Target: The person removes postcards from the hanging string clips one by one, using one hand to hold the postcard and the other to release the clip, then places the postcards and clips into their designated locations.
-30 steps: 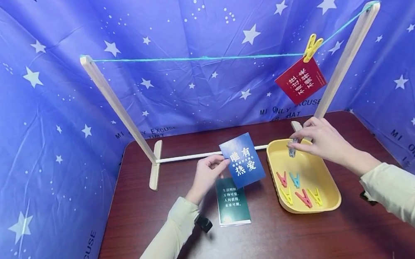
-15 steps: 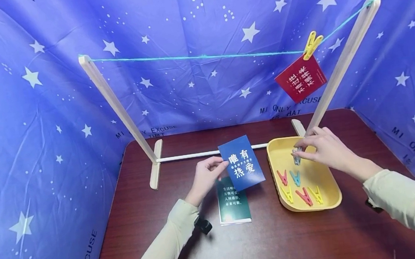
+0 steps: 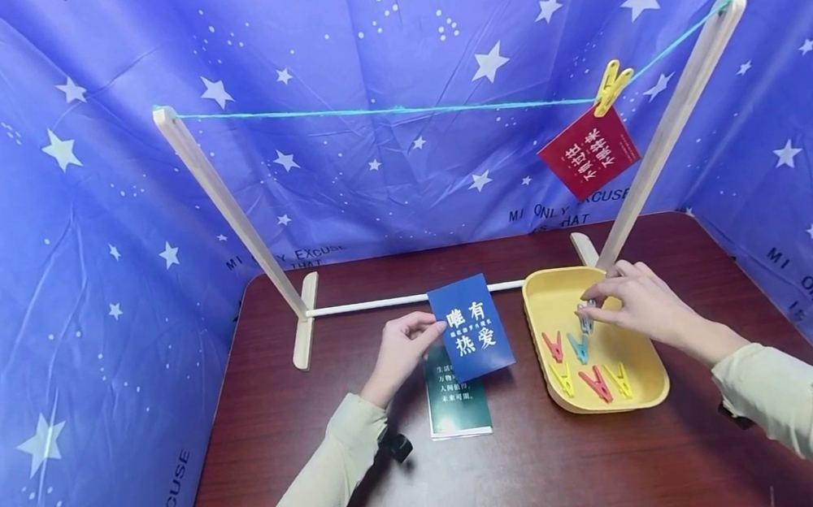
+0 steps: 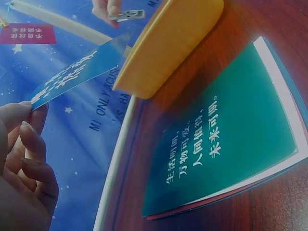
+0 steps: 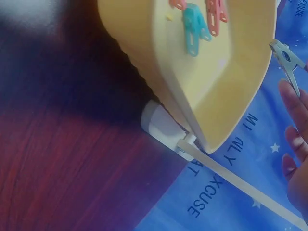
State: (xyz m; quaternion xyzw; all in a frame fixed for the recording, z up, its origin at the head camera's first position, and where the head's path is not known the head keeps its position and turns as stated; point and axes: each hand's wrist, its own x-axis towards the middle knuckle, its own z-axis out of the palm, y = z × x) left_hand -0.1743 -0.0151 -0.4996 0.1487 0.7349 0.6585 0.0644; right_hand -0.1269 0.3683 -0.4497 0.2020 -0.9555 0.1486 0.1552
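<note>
My left hand (image 3: pixel 403 350) pinches a blue card (image 3: pixel 471 330) with white lettering by its left edge, between thumb and finger. The card overlaps a stack of cards with a green top one (image 3: pixel 459 416), which lies on the table. Over the far right part of a yellow tray (image 3: pixel 631 338), my right hand (image 3: pixel 647 308) pinches a greyish clothespin (image 3: pixel 587 318) between thumb and fingers. In the right wrist view this clothespin (image 5: pixel 287 60) appears beyond the tray's rim. Several red, yellow and blue clothespins, such as a red one (image 3: pixel 596 385), lie in the tray.
A turquoise cord (image 3: pixel 393 111) runs between a left wooden post (image 3: pixel 233 213) and a right one (image 3: pixel 673 126). A yellow clothespin (image 3: pixel 611 88) holds a red card (image 3: pixel 590 156) on it near the right end. A white rod (image 3: pixel 367 305) joins the posts' feet.
My right hand has shifted slightly right and nearer with the greyish clothespin over the tray. In my left hand the blue card has lowered a little and turned slightly.
</note>
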